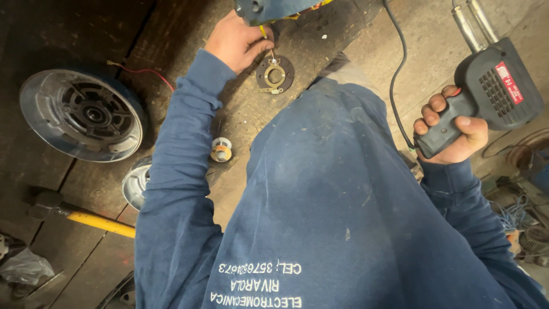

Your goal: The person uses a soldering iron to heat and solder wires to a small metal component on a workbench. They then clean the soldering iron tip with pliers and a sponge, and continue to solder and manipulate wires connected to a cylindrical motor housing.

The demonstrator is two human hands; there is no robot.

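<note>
Small round dark plate [275, 74], flat, with a brass-coloured ring at its centre and a thin brass tab sticking out at its lower edge; lies on the dark wooden workbench [189, 34] near the bench's far edge, just beside the plank seam. Bench surface is worn, oily, scratched timber, planks running diagonally.

Left hand [237, 41]: fingers pinched together, gripping a thin wire [270, 53] whose tip meets the plate's top rim. Arm in a blue cotton sleeve, stretched forward over the bench, wrist bent down.

Right hand [452, 129]: fist clenched round the dark pistol grip of a soldering gun [486, 86], grey-black plastic body with a vent grille and a red label, two bright metal prongs pointing up and away. Held off the bench, well to the right, over a pale concrete floor. Black cable [397, 68] runs from below the grip upward.

Elsewhere on the bench: a large round cast-metal cover [80, 114], ribbed inside, near the left edge; a red wire [143, 71] just past it; a small solder spool [221, 150] beside the left sleeve; a second shiny metal disc [134, 184] partly hidden under the sleeve; a hammer [80, 214] with a yellow handle and a dark head towards the near left corner

Blue sweatshirt fills the middle of the view, white lettering at the hem
</note>
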